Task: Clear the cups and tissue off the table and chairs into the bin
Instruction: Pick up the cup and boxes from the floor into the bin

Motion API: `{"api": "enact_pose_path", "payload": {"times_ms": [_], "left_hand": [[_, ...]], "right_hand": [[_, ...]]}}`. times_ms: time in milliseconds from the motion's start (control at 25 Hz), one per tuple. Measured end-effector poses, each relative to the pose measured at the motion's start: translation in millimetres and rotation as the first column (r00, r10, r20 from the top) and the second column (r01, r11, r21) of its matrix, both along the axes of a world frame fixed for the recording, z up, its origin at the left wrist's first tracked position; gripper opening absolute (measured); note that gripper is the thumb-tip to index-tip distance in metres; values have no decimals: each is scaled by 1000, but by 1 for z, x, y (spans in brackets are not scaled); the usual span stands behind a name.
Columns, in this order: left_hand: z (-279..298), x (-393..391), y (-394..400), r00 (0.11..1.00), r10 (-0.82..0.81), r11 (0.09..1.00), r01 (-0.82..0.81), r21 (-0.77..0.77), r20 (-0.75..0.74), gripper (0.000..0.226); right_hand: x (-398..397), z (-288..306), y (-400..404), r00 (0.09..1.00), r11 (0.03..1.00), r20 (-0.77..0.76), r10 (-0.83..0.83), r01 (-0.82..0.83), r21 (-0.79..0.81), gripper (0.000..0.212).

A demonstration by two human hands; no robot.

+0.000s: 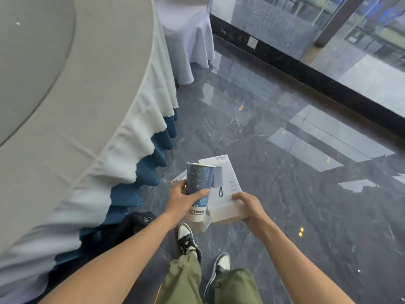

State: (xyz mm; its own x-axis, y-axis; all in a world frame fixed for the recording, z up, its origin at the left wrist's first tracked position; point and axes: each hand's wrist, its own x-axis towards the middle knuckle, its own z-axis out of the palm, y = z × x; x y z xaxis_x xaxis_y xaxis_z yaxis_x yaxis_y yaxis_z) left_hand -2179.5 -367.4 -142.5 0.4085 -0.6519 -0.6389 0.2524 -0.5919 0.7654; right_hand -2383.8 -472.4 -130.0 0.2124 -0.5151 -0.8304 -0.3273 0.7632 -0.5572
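The cup (199, 189) is a tall paper one, dark blue with a paler blue floral pattern, a white rim and a white band with dark print at its base. It stands nearly upright, tipped slightly, its open mouth at the top. The left hand's fingers (198, 193) wrap its lower half, thumb across the front. Its base sits below the fingers, its patterned upper part and rim well above them.

1 blue paper cup (199, 185), 2 white boxes (225, 194), 1 round table (87, 106), 1 covered chair (188, 29), 2 hands (182, 202)
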Motion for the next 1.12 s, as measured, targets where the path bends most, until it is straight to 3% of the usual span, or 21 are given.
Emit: {"api": "enact_pose_path", "payload": {"times_ms": [160,320,480,600,760,920,1120], "left_hand": [[31,23,45,997,59,997,-58,-47,40,52],[56,30,110,989,125,989,-118,-93,77,49],[80,19,182,992,123,980,-125,-154,-24,52],[92,16,225,969,201,962,-223,-155,-143,66],[97,24,271,882,340,916,-389,-97,-327,87],[108,42,296,875,276,931,-347,-117,-397,94],[114,80,323,860,146,954,-254,-162,-490,103]], "right_hand": [[18,20,37,996,997,38,81,-80,-14,39],[26,35,73,981,973,86,176,-160,-168,63],[35,61,118,942,925,86,323,-295,-241,49],[37,69,155,949,952,145,278,-253,-172,31],[37,76,204,926,937,153,346,-332,-107,37],[59,87,246,901,901,109,421,-402,-163,34],[96,89,287,893,909,171,415,-399,-120,39]]}}
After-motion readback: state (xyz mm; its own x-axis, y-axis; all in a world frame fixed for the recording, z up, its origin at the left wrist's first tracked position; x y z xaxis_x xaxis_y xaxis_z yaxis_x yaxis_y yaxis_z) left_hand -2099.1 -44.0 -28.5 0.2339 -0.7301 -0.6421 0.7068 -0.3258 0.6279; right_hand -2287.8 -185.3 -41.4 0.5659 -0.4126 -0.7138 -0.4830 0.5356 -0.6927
